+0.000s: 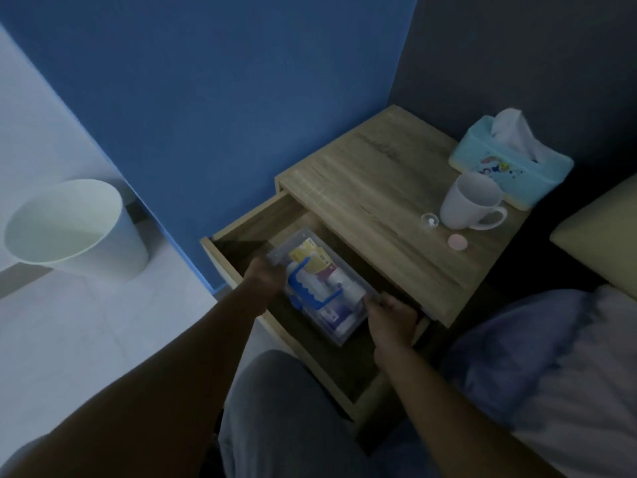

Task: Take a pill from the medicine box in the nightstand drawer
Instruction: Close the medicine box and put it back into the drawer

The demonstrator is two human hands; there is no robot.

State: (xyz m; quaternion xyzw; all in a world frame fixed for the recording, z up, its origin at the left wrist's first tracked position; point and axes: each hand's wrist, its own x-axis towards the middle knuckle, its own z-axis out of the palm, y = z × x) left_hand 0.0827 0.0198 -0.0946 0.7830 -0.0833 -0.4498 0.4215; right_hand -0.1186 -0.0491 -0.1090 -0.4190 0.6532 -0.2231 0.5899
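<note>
The nightstand drawer (241, 232) stands pulled out in dim light. Inside it is a clear plastic medicine box (339, 334) with a blue handle, filled with small cartons and bottles. My left hand (263, 272) grips the box's far left end. My right hand (391, 319) grips its near right edge. The box sits tilted between both hands, over the drawer's dark interior. On the nightstand top (372, 188) lie a tiny clear cup (430, 220) with a white pill in it and a pink round lid (457, 241).
A white mug (468, 201) and a blue tissue box (510, 160) stand at the back right of the nightstand. A white bin (76, 225) is on the floor at left. The bed with a pillow (599, 229) and blanket (537, 357) lies at right. My knee (286, 408) is below the drawer.
</note>
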